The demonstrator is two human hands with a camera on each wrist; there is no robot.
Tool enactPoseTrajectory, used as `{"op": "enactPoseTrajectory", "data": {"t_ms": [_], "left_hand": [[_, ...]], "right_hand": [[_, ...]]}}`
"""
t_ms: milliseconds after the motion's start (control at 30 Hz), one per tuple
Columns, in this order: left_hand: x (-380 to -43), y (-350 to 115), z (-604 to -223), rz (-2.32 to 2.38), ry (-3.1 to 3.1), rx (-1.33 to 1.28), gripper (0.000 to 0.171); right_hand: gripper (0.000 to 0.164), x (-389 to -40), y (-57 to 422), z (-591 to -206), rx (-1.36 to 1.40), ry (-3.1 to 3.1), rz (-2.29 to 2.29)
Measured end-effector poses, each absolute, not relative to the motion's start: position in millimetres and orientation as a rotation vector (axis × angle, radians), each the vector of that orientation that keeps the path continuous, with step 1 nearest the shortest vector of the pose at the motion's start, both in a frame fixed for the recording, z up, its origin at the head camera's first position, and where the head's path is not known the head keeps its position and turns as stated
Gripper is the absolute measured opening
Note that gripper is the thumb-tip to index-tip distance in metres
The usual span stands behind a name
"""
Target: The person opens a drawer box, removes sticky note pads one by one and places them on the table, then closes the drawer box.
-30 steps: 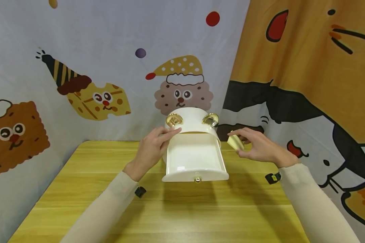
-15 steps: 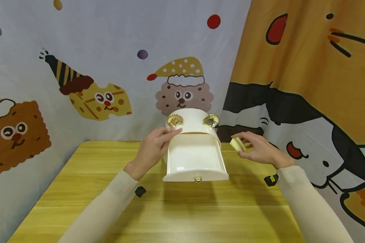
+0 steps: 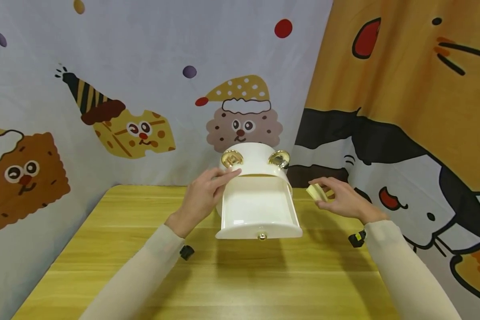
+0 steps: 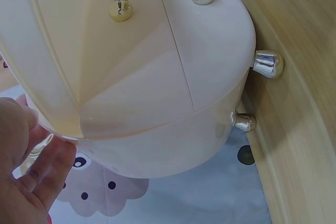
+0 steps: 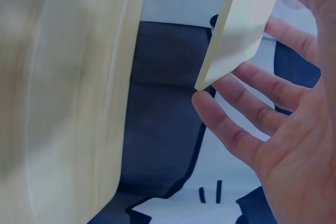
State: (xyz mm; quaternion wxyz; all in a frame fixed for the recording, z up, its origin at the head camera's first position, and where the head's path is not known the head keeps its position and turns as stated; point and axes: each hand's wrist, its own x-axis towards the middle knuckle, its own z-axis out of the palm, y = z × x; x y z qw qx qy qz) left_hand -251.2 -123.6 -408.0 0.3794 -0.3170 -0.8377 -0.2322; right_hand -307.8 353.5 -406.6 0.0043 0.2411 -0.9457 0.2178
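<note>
A white rounded drawer box (image 3: 260,156) with two gold dome-shaped ears stands on the table. Its upper drawer (image 3: 260,202) is pulled out toward me, with nothing visible inside. My left hand (image 3: 202,189) grips the box's left upper edge, index finger along the rim. In the left wrist view, that hand's fingers meet the edge of the white box (image 4: 210,40). To the right of the box, apart from it, my right hand (image 3: 342,198) pinches a flat pale-yellow slab (image 5: 239,30) between thumb and fingers, held tilted above the table.
The wooden table (image 3: 144,266) extends under both arms. Behind it hangs a cartoon-printed curtain (image 3: 144,53), close to the box's back. Gold knobs (image 4: 121,10) and gold feet (image 4: 268,64) jut from the box. A black wrist camera (image 3: 357,238) sits below the right cuff.
My right hand has drawn slightly right and down, away from the box, with the slab still pinched. The left hand and the drawer keep their places; the whole view shifts a little.
</note>
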Motion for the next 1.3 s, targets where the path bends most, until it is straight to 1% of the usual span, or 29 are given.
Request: {"op": "enactPoseTrajectory", "data": {"t_ms": [233, 467, 733, 933, 1067, 1300], "left_hand": [[-251, -122, -408, -0.589, -2.131, -0.804, 0.054], [-251, -123, -410, -0.590, -2.135, -0.796, 0.053], [-250, -123, -410, -0.595, -2.149, -0.793, 0.053], [-249, -122, -409, -0.600, -2.160, -0.791, 0.052], [-248, -122, -408, -0.599, -2.176, -0.787, 0.051], [-249, -122, -410, -0.599, -2.146, -0.783, 0.052]], "right_hand": [[0.062, -314, 359, -420, 0.712, -2.973, 0.644], [0.063, -319, 364, -432, 0.630, -2.983, 0.602], [0.068, -326, 368, -451, 0.485, -3.032, 0.601], [0.063, -329, 370, -466, 0.455, -3.004, 0.615], [0.063, -331, 366, -474, 0.440, -2.985, 0.575], [0.070, -336, 359, -481, 0.359, -3.054, 0.588]]}}
